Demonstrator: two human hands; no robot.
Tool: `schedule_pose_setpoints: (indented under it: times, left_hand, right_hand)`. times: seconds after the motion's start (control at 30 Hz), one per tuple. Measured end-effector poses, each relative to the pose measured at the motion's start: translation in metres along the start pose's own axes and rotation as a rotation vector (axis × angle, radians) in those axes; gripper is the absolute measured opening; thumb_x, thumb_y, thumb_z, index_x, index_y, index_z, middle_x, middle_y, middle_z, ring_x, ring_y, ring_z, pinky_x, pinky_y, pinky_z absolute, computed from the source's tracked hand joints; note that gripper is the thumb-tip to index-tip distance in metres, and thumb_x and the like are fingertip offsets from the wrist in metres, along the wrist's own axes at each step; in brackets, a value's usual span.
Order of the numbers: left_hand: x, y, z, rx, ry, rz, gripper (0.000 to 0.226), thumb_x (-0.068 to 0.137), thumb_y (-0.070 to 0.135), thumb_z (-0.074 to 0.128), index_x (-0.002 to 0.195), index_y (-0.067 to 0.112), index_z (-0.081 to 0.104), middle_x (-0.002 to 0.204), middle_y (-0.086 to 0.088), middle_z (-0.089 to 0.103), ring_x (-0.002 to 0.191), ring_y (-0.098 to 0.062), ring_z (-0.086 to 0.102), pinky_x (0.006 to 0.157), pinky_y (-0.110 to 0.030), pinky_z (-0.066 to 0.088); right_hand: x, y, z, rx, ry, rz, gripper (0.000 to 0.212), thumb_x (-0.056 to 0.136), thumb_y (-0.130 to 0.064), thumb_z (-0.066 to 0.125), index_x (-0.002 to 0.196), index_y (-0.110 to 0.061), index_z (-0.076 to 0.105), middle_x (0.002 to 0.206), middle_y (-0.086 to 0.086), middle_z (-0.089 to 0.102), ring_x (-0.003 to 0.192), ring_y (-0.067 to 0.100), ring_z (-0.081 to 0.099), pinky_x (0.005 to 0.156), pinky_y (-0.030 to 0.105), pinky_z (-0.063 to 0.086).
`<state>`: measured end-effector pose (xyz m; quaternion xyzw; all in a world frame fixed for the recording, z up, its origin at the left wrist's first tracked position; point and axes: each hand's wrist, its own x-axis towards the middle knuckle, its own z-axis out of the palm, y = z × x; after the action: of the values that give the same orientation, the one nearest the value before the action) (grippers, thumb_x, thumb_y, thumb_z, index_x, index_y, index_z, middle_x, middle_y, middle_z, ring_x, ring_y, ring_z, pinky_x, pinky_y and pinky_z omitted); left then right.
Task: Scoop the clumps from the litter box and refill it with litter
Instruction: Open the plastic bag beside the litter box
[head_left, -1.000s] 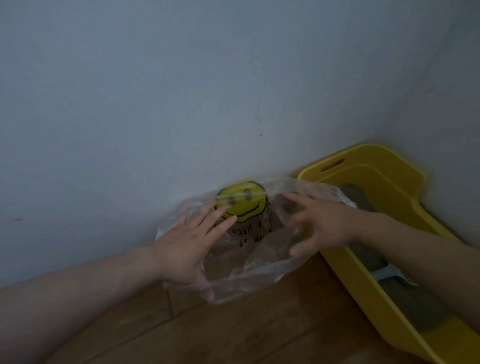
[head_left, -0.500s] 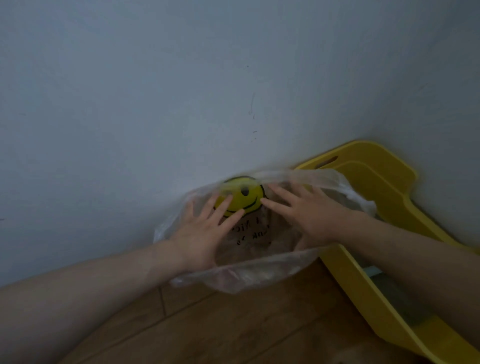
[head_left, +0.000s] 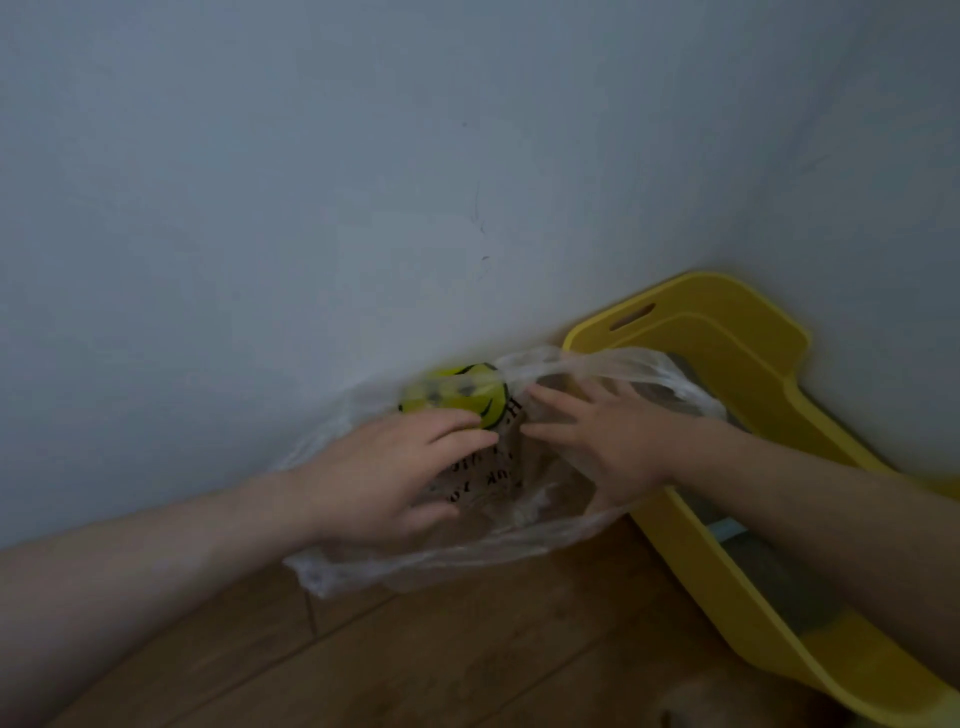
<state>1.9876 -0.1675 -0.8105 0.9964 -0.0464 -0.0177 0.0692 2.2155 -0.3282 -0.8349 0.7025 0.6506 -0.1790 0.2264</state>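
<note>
A clear plastic bag (head_left: 467, 556) with a yellow smiley print (head_left: 457, 395) and black lettering lies on the floor against the wall. My left hand (head_left: 389, 473) is on its left side, fingers bent over the film just below the smiley, thumb underneath. Over the bag's right part, my right hand (head_left: 608, 441) has its fingers spread straight and pressing the plastic. Right beside the bag stands the yellow litter box (head_left: 691, 545), with grey litter (head_left: 769, 577) inside. A pale piece, perhaps a scoop (head_left: 724, 530), shows under my right forearm.
The grey wall (head_left: 363, 208) meets another wall in a corner behind the litter box. A wooden plank floor (head_left: 415, 660) spreads out in front of the bag. The box's tall back (head_left: 727, 317) with a handle slot stands in the corner.
Both hands have moved closer together on the bag. My left fingers went from spread to bent over the film, and the bag's top edge now drapes over my right hand.
</note>
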Motion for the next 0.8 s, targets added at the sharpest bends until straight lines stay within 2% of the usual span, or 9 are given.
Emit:
schedule_pose_setpoints:
  times: [0.07, 0.1, 0.23, 0.3, 0.37, 0.47, 0.53, 0.63, 0.8]
  left_hand:
    - [0.017, 0.002, -0.012, 0.038, 0.176, 0.124, 0.059, 0.080, 0.032, 0.074, 0.133, 0.022, 0.050, 0.138, -0.009, 0.053, 0.124, -0.026, 0.051, 0.100, -0.038, 0.047]
    - [0.027, 0.003, -0.020, 0.074, 0.192, 0.133, 0.057, 0.078, 0.028, 0.075, 0.130, 0.023, 0.052, 0.139, -0.011, 0.052, 0.125, -0.030, 0.051, 0.102, -0.040, 0.044]
    - [0.058, 0.000, -0.044, 0.196, -0.025, -0.046, 0.066, 0.083, 0.024, 0.065, 0.141, 0.041, 0.040, 0.159, -0.013, 0.024, 0.141, -0.035, 0.032, 0.114, -0.045, 0.029]
    - [0.062, -0.004, -0.043, 0.185, -0.197, -0.151, 0.071, 0.089, 0.016, 0.053, 0.145, 0.050, 0.027, 0.162, -0.006, 0.017, 0.141, -0.031, 0.032, 0.112, -0.041, 0.033]
    - [0.064, -0.005, -0.037, 0.100, -0.263, -0.153, 0.077, 0.087, 0.007, 0.047, 0.145, 0.053, 0.025, 0.154, -0.002, 0.032, 0.132, -0.029, 0.045, 0.103, -0.040, 0.042]
    - [0.065, -0.011, -0.033, -0.095, -0.285, -0.157, 0.080, 0.082, -0.001, 0.053, 0.148, 0.040, 0.033, 0.139, 0.002, 0.045, 0.124, -0.023, 0.050, 0.100, -0.037, 0.042]
    - [0.064, -0.015, -0.036, -0.130, -0.295, -0.182, 0.085, 0.081, -0.002, 0.059, 0.152, 0.032, 0.028, 0.143, 0.004, 0.042, 0.130, -0.018, 0.045, 0.106, -0.032, 0.038]
    - [0.062, -0.021, -0.042, -0.138, -0.323, -0.213, 0.093, 0.079, 0.007, 0.070, 0.154, 0.028, 0.020, 0.152, 0.005, 0.033, 0.138, -0.013, 0.035, 0.114, -0.029, 0.030]
    - [0.060, -0.031, -0.048, -0.122, -0.326, -0.268, 0.102, 0.073, 0.021, 0.081, 0.154, 0.029, 0.019, 0.154, 0.006, 0.031, 0.133, -0.012, 0.038, 0.105, -0.021, 0.031]
  right_hand:
    - [-0.002, 0.000, -0.002, 0.025, 0.031, -0.016, 0.122, 0.063, -0.085, 0.061, 0.152, -0.048, -0.012, 0.161, -0.010, -0.029, 0.150, 0.040, -0.012, 0.116, 0.067, 0.004]
    - [-0.004, 0.000, -0.003, 0.039, 0.043, -0.026, 0.125, 0.061, -0.087, 0.061, 0.151, -0.049, -0.015, 0.162, -0.010, -0.029, 0.150, 0.040, -0.013, 0.116, 0.067, 0.004]
    - [-0.011, 0.002, -0.007, 0.101, 0.050, -0.044, 0.127, 0.057, -0.087, 0.064, 0.149, -0.053, -0.016, 0.161, -0.014, -0.030, 0.151, 0.035, -0.011, 0.118, 0.064, 0.011]
    - [-0.016, 0.004, -0.007, 0.138, 0.071, -0.059, 0.128, 0.057, -0.086, 0.066, 0.150, -0.052, -0.015, 0.159, -0.018, -0.032, 0.152, 0.032, -0.007, 0.118, 0.061, 0.018]
    - [-0.022, 0.004, -0.008, 0.187, 0.092, -0.096, 0.127, 0.061, -0.081, 0.070, 0.153, -0.047, -0.011, 0.160, -0.016, -0.031, 0.153, 0.026, -0.006, 0.120, 0.053, 0.020]
    - [-0.034, 0.000, -0.013, 0.299, 0.186, -0.175, 0.126, 0.066, -0.074, 0.073, 0.156, -0.040, -0.007, 0.162, -0.014, -0.025, 0.151, 0.011, -0.011, 0.121, 0.037, 0.012]
    - [-0.045, -0.005, -0.019, 0.350, 0.264, -0.192, 0.125, 0.066, -0.073, 0.074, 0.156, -0.040, -0.006, 0.162, -0.019, -0.023, 0.149, 0.003, -0.011, 0.118, 0.030, 0.010]
    - [-0.064, -0.012, -0.027, 0.425, 0.335, -0.175, 0.123, 0.066, -0.071, 0.074, 0.156, -0.041, -0.005, 0.161, -0.025, -0.020, 0.148, 0.000, -0.007, 0.116, 0.029, 0.011]
    - [-0.101, -0.007, -0.029, 0.544, 0.480, -0.048, 0.115, 0.069, -0.068, 0.074, 0.157, -0.035, 0.008, 0.161, -0.022, 0.011, 0.142, -0.010, 0.003, 0.114, 0.012, 0.005]
